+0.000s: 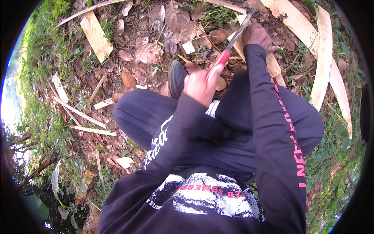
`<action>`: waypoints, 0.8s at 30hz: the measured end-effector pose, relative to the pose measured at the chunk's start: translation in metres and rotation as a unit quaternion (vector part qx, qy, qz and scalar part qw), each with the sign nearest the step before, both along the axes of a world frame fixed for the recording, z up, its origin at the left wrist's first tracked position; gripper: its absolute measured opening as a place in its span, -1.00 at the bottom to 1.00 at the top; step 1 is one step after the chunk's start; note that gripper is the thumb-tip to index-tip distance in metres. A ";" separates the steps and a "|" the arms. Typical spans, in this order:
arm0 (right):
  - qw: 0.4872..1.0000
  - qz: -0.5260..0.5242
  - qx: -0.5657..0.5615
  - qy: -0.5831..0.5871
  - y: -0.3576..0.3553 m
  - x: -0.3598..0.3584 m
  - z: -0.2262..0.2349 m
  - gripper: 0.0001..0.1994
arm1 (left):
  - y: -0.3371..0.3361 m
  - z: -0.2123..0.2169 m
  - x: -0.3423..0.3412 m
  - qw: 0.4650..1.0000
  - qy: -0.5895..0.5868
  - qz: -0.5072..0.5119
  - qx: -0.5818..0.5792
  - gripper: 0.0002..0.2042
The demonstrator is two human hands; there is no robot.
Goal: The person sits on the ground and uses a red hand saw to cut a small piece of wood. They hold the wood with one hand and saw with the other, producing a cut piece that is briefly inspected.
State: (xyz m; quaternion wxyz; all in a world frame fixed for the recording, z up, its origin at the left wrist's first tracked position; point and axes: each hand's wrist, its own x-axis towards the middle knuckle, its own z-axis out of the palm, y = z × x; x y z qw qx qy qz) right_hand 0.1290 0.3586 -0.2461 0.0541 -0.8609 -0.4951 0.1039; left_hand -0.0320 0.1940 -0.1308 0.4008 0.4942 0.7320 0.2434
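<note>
My left hand (202, 84) is wrapped round the red handle (223, 58) of a long knife, slightly blurred. Its narrow grey blade (240, 32) slants up to the right, passing close beside my right hand (258, 38). That hand is closed over a pale strip of wood (273, 67), which shows below the fist and as a light end beyond it. The blade overlaps this strip near the fist; whether they touch I cannot tell. Both hands are out in front of my crossed legs.
Long pale wooden slats (324, 54) curve along the right. A short flat board (96, 37) lies at the upper left, with several thin splints (80, 112) below it. Dry brown leaves (148, 52) and green plants cover the ground. A dark shoe (176, 79) sits beside my left hand.
</note>
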 end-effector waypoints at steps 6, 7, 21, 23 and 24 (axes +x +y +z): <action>0.999 -0.023 -0.023 0.022 0.015 0.008 0.009 -0.56 | 0.059 -0.028 0.036 0.998 0.035 -0.002 0.059 -0.38; 0.998 -0.056 -0.026 -0.001 0.016 0.011 0.019 -0.56 | 0.033 -0.015 0.032 1.000 0.025 -0.006 0.008 -0.40; 0.994 -0.043 0.102 -0.001 0.024 0.032 -0.007 -0.66 | 0.034 -0.013 0.045 0.995 -0.071 0.037 -0.063 -0.41; 0.997 -0.039 0.048 0.045 0.026 0.023 0.022 -0.66 | 0.094 -0.035 0.061 0.999 -0.033 -0.002 0.003 -0.36; 0.997 -0.026 0.062 0.032 0.022 0.023 0.013 -0.64 | 0.108 -0.032 0.070 0.999 -0.048 0.004 0.015 -0.35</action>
